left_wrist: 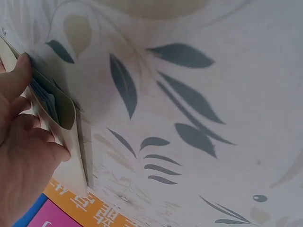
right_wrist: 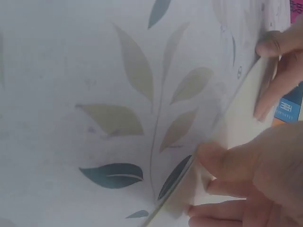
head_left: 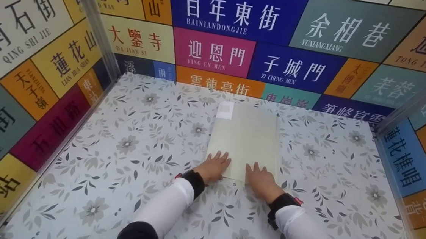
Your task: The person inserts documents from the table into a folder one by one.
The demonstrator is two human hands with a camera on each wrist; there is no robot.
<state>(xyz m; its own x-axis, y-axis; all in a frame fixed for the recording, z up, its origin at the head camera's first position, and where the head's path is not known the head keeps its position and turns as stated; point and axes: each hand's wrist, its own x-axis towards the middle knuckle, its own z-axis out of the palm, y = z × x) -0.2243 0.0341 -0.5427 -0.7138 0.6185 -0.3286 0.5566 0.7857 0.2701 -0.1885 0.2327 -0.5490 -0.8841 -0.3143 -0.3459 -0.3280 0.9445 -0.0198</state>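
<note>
A cream file folder (head_left: 251,137) lies flat on the patterned surface, with a white label (head_left: 225,110) at its far left corner. On its near left corner rests my left hand (head_left: 215,167), fingers spread over the top. In the left wrist view the folder's side edge (left_wrist: 66,113) gapes a little, and bluish-white sheets (left_wrist: 45,99) show inside. My right hand (head_left: 263,180) lies on the near right part, its fingers pointing away from me. The right wrist view has the thumb of this hand (right_wrist: 251,175) at the folder's near edge (right_wrist: 189,182).
The white surface (head_left: 149,160) has grey flowers and leaves. Upright panels with coloured Chinese signs stand at the back (head_left: 240,15), left (head_left: 19,24) and right (head_left: 419,151). Black bands (head_left: 193,180) circle both wrists.
</note>
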